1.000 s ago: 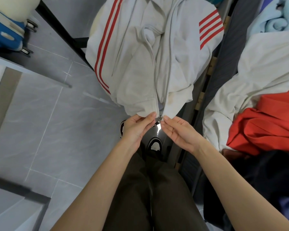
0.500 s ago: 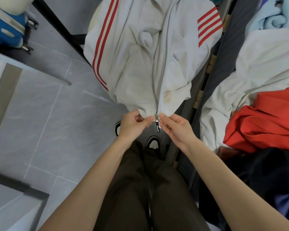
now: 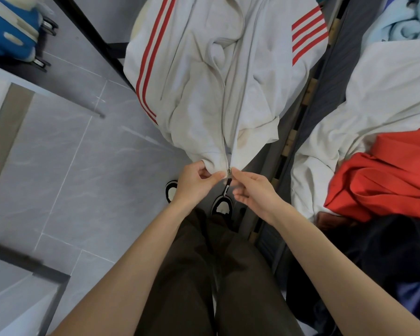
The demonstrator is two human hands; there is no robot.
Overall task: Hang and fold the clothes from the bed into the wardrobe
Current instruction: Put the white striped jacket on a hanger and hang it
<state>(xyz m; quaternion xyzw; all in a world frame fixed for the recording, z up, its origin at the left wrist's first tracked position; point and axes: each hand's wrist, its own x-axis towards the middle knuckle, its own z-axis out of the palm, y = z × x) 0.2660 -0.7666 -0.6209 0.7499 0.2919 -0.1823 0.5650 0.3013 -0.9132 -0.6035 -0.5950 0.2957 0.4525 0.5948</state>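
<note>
A white jacket [image 3: 218, 93] with red stripes hangs down in the middle of the view, above the grey floor [image 3: 83, 170]. Its bottom edge is right at the person's hands. The zip [image 3: 229, 171] sits at the very bottom of the jacket, where the two front sides meet (a dark pull tab dangles below it).

The left hand [image 3: 194, 183] is curled, and its thumb and fingers pinch the bottom hem of the jacket just left of the zip. The right hand [image 3: 252, 190] pinches the zip with its thumb and first finger, while its other fingers are loosely bent below.

Under the hands are the person's dark trousers [image 3: 216, 275] and two black and white shoes [image 3: 222, 204] on the floor.

To the right is the bed [image 3: 325, 98] with a pile of clothes on it. A white cloth [image 3: 374, 100] lies there, with a red garment [image 3: 386, 180] on its near side. A light blue towel [image 3: 403, 20] is at the far right corner. Dark clothes [image 3: 378, 251] lie nearer, below the red one.

At the far left is a blue thing with small wheels [image 3: 12, 27]. A pale cupboard edge [image 3: 3, 132] shows at the left side.
</note>
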